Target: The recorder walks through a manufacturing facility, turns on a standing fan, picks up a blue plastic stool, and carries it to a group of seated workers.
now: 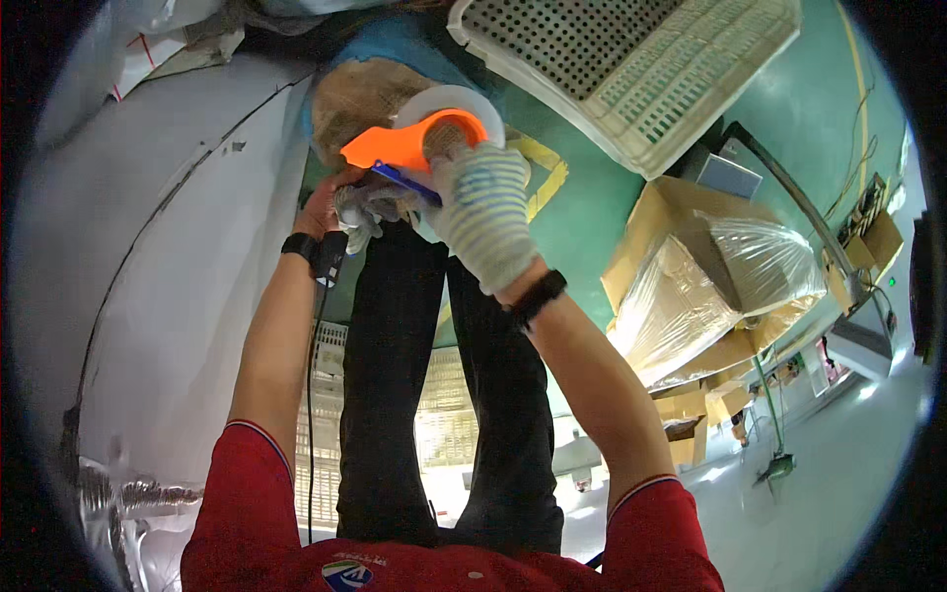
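My right hand [483, 217], in a white glove with pale blue stripes, grips an orange tape dispenser [390, 146] with a blue edge piece. A wide roll of clear tape [490, 111] sits on the dispenser. Close by on the left, my left hand [363, 205] wears a greyish glove, its fingers curled in just below the blue edge. What those fingers hold is too unclear to make out. Beyond both hands lies a brown, box-like thing [350, 104] with blue material [404, 44] behind it; the dispenser partly covers it.
A white perforated plastic crate [631, 148] stands at the far right. Nearer on the right is an open cardboard box [631, 252] with clear plastic wrap. A pale grey surface [178, 247] fills the left side. More slatted crates [444, 414] show behind my legs.
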Demonstrator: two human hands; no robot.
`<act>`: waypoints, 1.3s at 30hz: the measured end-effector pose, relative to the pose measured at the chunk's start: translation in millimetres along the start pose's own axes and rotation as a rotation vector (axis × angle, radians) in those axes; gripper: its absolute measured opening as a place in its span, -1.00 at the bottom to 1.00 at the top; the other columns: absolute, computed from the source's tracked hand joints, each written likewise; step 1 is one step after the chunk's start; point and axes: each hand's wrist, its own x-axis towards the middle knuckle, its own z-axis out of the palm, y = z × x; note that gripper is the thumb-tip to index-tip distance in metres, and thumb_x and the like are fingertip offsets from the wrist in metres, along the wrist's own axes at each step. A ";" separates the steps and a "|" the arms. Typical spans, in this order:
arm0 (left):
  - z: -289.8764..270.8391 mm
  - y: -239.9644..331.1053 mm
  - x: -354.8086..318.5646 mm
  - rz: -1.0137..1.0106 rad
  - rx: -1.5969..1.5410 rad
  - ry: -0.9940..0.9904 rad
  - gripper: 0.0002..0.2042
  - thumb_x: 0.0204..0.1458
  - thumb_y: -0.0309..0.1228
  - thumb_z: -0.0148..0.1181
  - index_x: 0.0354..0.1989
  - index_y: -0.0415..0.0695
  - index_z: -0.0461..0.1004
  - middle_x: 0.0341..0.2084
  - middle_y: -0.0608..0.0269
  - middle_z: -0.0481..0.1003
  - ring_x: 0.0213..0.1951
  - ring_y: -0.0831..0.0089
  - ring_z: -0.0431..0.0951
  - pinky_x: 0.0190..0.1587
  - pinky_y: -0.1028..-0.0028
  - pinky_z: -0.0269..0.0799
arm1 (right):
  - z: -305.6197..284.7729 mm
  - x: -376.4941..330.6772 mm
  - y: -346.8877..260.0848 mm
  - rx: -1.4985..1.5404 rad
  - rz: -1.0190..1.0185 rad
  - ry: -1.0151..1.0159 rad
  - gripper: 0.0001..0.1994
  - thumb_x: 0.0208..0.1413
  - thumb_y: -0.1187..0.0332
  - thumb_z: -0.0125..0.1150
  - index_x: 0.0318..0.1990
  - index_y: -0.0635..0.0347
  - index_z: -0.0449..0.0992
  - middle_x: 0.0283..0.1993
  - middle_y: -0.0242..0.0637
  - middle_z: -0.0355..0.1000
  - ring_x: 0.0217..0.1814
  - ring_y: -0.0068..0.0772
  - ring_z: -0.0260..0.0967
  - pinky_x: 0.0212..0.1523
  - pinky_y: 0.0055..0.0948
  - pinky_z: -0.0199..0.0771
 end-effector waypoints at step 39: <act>127.5 -56.8 -248.5 0.040 0.059 0.012 -0.40 0.13 -0.05 0.21 0.22 -0.22 0.35 -0.19 -0.22 0.61 -0.50 0.04 0.64 -0.51 0.17 0.61 | -199.7 197.0 -19.1 -0.072 -0.162 0.641 -0.63 0.10 0.38 0.18 0.10 -0.01 0.53 -0.15 -0.19 0.55 -0.16 -0.05 0.52 -0.14 -0.09 0.47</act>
